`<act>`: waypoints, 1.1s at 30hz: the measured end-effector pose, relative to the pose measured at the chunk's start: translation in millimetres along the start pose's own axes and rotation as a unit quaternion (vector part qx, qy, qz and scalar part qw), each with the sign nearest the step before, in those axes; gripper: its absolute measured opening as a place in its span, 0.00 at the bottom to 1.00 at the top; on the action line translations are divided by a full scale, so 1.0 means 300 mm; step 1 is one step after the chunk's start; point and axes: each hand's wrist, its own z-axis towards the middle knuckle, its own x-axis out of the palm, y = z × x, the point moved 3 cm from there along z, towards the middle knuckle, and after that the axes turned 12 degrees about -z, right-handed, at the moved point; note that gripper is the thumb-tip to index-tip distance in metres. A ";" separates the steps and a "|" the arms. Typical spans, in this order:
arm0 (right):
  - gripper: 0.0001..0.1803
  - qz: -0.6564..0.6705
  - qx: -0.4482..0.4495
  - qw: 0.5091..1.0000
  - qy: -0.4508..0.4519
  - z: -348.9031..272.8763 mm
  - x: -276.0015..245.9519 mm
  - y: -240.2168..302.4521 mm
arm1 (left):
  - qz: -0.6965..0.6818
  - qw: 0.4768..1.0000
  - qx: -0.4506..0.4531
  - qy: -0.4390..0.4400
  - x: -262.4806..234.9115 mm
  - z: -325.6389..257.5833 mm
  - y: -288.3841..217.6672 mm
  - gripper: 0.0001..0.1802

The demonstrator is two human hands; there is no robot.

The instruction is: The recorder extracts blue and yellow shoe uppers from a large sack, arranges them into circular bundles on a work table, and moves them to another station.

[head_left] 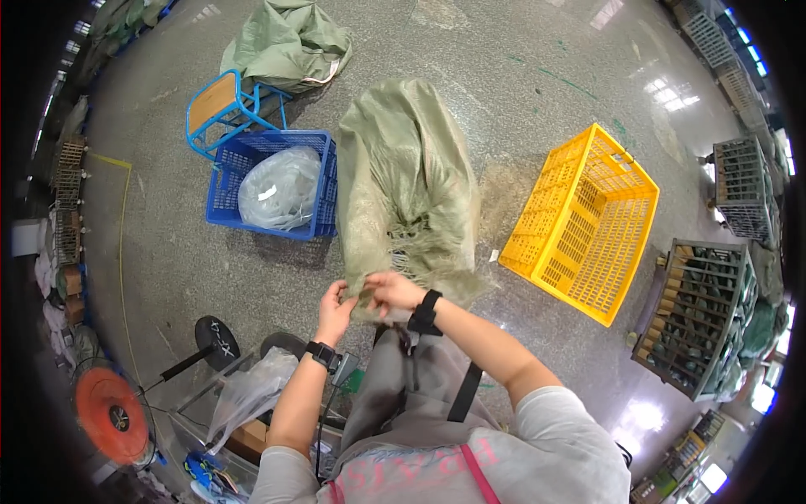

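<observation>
A large grey-green woven sack (403, 143) lies on the floor in front of me, its mouth toward my legs. My left hand (336, 312) pinches the left corner of the mouth between thumb and fingers. Close beside it, my right hand (393, 292) is closed on the same edge, its fingers bent and slightly blurred. Some pale, stringy bits show in the opening between the folds, but I cannot make out what they are. Folds of cloth hide the rest of the contents.
Left of the sack stands a blue plastic crate (273, 227) holding a clear plastic bag (281, 189), with a blue-framed stool (211, 102) behind it. Another green sack (290, 46) lies farther back. A yellow crate (550, 202) is at right; an orange fan (113, 416) stands at lower left.
</observation>
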 end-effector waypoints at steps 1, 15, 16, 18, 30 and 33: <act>0.18 0.015 -0.007 1.000 -0.027 0.018 -0.031 0.017 | -0.001 1.000 0.000 -0.003 -0.023 0.006 -0.010 0.13; 0.22 -0.768 -0.041 0.630 0.110 0.387 -0.214 -0.255 | -0.107 0.975 0.063 -0.182 -0.306 0.022 -0.122 0.15; 0.23 -0.724 0.231 0.642 0.102 0.437 -0.367 -0.284 | -0.127 0.961 0.091 -0.227 -0.325 0.049 -0.176 0.15; 0.29 -0.770 0.309 0.557 0.033 0.499 -0.489 -0.083 | -0.120 0.927 0.107 -0.338 -0.520 0.026 -0.165 0.16; 0.32 -0.928 0.154 0.336 -0.044 0.529 -1.027 0.723 | 0.367 0.811 0.180 -0.418 -0.164 0.448 -0.190 0.23; 0.35 -0.923 0.075 0.376 -0.015 0.547 -1.052 0.597 | 0.358 0.877 0.300 -0.114 0.201 0.567 -0.132 0.27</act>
